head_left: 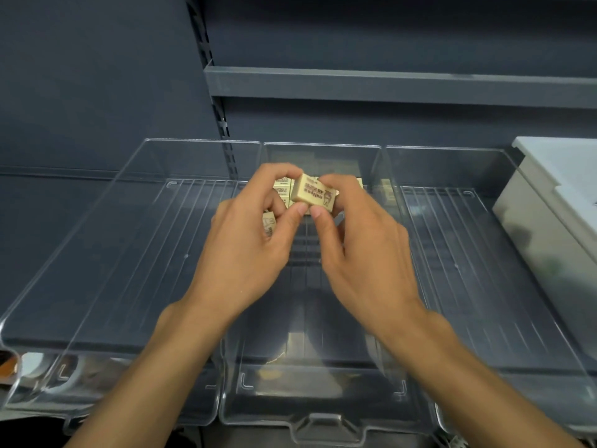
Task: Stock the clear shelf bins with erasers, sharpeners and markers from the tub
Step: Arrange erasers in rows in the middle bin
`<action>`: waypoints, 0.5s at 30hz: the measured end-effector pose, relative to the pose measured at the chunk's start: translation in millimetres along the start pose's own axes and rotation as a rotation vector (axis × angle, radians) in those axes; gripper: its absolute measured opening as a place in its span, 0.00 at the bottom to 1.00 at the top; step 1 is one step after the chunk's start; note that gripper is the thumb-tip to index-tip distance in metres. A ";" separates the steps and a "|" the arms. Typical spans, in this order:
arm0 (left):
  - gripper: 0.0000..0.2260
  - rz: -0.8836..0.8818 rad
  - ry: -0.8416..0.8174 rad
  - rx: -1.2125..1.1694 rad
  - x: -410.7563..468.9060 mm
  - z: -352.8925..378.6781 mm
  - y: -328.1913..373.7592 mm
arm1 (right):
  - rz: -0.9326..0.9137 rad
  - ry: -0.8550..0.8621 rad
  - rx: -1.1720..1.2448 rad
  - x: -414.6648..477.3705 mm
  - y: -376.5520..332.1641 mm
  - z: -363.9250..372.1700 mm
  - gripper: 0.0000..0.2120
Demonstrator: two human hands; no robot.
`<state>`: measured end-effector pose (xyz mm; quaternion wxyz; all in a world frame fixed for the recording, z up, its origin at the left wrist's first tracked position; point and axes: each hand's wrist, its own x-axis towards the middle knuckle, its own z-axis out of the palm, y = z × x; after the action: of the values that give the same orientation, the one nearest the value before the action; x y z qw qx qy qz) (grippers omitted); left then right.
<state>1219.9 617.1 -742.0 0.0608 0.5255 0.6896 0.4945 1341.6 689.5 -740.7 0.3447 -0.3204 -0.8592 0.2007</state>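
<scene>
A dark grey shelf (pixel 97 334) carries three clear bins side by side, walls touching. The left bin (pixel 145 253) sits toward 9 o'clock, the middle bin (pixel 310 376) runs from centre down to 6 o'clock, and the right bin (pixel 468 270) lies toward 3 o'clock. A white tub (pixel 549 221) stands just beside the right bin, at the 3 o'clock edge.

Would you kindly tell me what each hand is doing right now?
Left hand: pinches the eraser, second eraser in palm.
Right hand: pinches the same eraser.

grey upper shelf (pixel 387 87) | slotted upright (pixel 223 121) at its left | dark wall (pixel 97 76)
</scene>
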 end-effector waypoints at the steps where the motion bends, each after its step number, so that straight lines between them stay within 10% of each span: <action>1: 0.13 -0.019 0.003 0.001 0.7 0.9 -0.4 | -0.001 -0.013 -0.043 5.0 2.5 -2.5 0.12; 15: 0.07 -0.189 -0.021 -0.040 6.7 3.4 -4.4 | 0.365 -0.537 -0.508 87.1 27.6 11.9 0.14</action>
<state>1216.1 624.6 -744.1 0.1249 0.4620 0.7253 0.4948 1295.9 767.8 -724.1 -0.0231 -0.4786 -0.8700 0.1164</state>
